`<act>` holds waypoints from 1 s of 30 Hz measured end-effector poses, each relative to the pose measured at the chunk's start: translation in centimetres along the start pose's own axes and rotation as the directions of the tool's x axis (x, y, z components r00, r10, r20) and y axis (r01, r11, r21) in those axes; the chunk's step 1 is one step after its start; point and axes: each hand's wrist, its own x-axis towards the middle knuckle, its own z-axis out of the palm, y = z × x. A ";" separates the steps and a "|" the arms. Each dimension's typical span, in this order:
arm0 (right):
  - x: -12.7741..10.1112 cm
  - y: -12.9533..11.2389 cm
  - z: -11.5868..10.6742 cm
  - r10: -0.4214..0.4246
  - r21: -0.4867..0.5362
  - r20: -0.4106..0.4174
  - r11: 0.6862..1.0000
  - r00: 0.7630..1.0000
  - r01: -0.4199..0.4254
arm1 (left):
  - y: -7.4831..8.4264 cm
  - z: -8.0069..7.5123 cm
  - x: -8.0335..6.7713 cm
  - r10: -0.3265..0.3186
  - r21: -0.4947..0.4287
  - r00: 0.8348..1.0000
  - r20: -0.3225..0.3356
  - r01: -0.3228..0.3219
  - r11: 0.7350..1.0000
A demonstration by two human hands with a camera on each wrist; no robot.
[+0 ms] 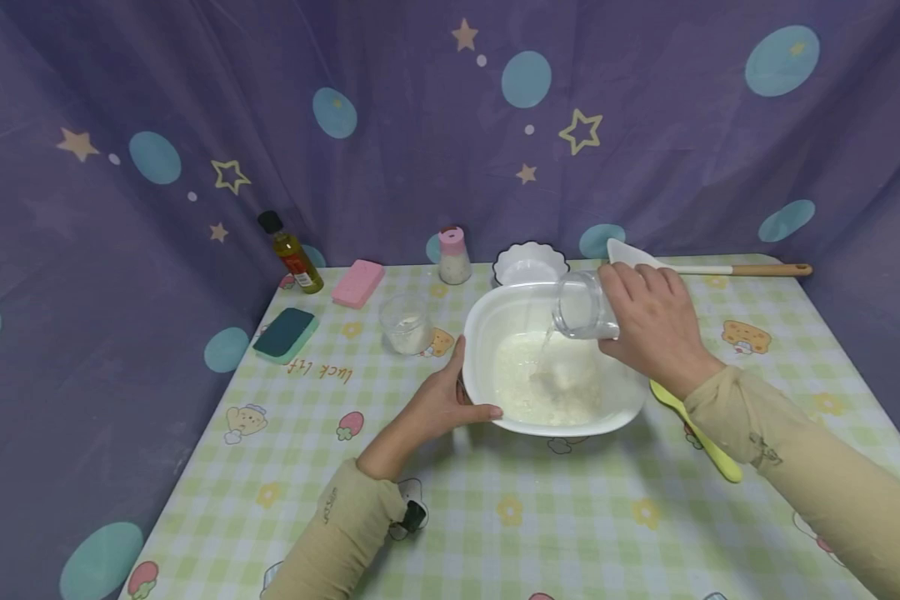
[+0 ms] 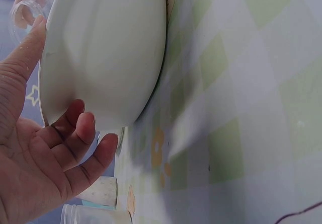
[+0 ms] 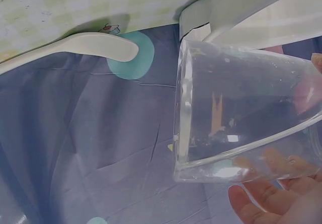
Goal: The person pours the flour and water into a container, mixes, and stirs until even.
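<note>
Two hands at frame centre, right hand (image 1: 656, 321) grasping tilted glass (image 1: 581, 307) over white bowl (image 1: 487, 333), left hand (image 1: 438, 400) fingers clasping bowl rim, two sponges, "luck" printed on desk (image 1: 495, 517).

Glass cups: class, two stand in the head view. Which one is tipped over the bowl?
The glass cup gripped by the right hand, tilted and pouring into the large white bowl. The other cup stands upright, untouched, left of it.
</note>
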 end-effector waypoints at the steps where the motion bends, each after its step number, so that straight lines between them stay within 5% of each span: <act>1: 0.0 0.0 0.0 -0.001 -0.002 -0.003 1.000 1.000 0.001 | 0.0 0.0 0.0 -0.001 0.001 1.000 0.000 0.001 1.000; 30: 0.8 -0.9 0.3 -0.017 0.012 -0.016 1.000 1.000 0.017 | -0.3 0.1 0.0 0.016 -0.001 1.000 -0.002 -0.016 1.000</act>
